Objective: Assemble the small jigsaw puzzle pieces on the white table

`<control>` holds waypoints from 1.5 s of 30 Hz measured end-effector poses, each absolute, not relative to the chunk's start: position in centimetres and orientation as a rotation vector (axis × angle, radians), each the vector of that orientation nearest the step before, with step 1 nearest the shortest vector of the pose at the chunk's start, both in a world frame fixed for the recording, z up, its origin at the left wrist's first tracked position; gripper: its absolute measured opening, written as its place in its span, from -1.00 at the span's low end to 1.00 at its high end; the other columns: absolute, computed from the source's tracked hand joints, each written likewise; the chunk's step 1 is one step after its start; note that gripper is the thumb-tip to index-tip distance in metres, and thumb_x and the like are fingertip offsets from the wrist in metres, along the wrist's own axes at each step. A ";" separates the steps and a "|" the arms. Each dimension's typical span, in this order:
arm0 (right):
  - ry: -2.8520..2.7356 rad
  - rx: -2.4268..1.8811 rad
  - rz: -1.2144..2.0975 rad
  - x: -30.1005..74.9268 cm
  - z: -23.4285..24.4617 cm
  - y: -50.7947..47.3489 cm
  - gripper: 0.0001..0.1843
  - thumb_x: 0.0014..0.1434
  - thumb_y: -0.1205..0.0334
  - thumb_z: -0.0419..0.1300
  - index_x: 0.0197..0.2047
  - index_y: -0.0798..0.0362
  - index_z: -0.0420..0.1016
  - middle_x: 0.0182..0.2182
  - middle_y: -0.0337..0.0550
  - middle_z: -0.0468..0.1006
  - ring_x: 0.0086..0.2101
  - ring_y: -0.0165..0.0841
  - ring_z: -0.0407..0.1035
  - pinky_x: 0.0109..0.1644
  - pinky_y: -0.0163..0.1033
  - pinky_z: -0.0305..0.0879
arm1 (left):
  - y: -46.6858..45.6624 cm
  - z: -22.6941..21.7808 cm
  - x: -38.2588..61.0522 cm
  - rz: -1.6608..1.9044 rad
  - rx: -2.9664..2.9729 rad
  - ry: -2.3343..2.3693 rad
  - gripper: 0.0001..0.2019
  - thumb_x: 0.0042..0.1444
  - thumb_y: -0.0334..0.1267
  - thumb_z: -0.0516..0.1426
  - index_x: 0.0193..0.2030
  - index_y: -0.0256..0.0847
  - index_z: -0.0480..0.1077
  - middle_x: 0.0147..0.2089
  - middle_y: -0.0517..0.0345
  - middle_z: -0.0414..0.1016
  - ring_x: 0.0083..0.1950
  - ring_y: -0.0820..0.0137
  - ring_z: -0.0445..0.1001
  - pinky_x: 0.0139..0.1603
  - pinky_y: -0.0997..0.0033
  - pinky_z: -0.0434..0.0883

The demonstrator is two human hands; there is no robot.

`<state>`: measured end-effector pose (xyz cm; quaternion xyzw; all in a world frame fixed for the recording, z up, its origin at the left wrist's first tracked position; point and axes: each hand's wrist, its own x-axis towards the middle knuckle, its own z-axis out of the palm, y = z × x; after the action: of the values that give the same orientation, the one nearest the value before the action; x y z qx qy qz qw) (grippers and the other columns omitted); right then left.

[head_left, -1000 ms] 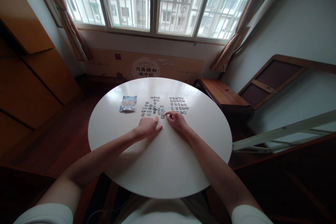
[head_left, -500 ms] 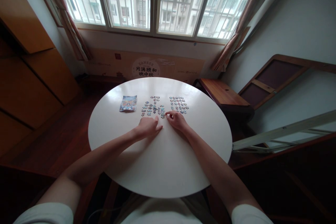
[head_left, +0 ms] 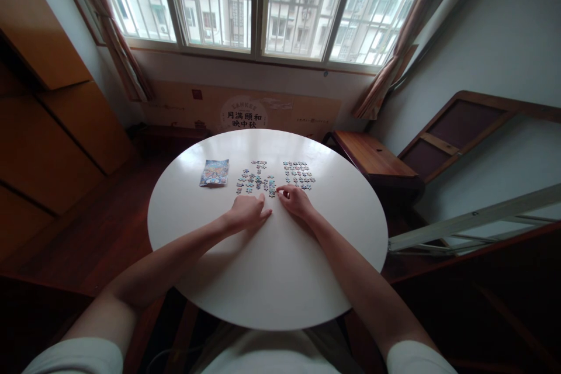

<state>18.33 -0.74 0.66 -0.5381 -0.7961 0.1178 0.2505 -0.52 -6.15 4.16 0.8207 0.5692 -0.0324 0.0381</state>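
Observation:
Both my hands rest on a round white table [head_left: 272, 269]. My left hand [head_left: 248, 211] lies with fingers curled, its index finger stretched towards a small joined strip of puzzle pieces [head_left: 272, 187]. My right hand [head_left: 296, 201] has its fingers pinched at the near end of that strip, touching it. A loose cluster of puzzle pieces [head_left: 252, 180] lies just beyond my left hand. Several pieces set out in rows [head_left: 298, 173] lie beyond my right hand. A small printed picture card [head_left: 214, 172] lies to the left of the pieces.
A wide barred window [head_left: 258, 3] with curtains fills the far wall. A cardboard box with printed characters [head_left: 243, 114] stands under it. Wooden cabinets [head_left: 52, 128] line the left side. A low wooden bench [head_left: 372, 158] and a leaning wooden frame [head_left: 464, 128] stand at the right.

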 end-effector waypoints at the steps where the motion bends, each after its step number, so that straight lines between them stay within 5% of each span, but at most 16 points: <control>1: -2.169 -1.466 0.320 18.3 0.7 -0.8 -0.75 0.21 0.24 0.13 -0.11 0.00 0.60 -0.36 -0.19 0.55 -0.41 -0.42 0.38 -0.21 -0.33 0.25 | -6.1 4.2 -0.5 -0.102 2.512 1.747 -0.38 0.25 0.11 -0.10 0.29 -0.30 0.18 -0.14 -0.22 0.57 -0.05 0.04 0.52 -0.14 0.23 0.35; 45: -2.167 -1.441 0.324 18.4 0.7 -0.7 -0.75 0.20 0.24 0.13 -0.13 0.02 0.60 -0.38 -0.19 0.54 -0.42 -0.42 0.36 -0.23 -0.33 0.23 | -6.1 4.2 -0.5 -0.100 2.546 1.743 -0.40 0.25 0.10 -0.11 0.24 -0.33 0.22 -0.17 -0.22 0.57 -0.09 0.00 0.53 -0.19 0.20 0.36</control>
<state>18.39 -0.73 0.69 -0.5312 -0.7987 0.1194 0.2564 -0.47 -6.07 4.20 0.8244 0.5645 -0.0323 0.0273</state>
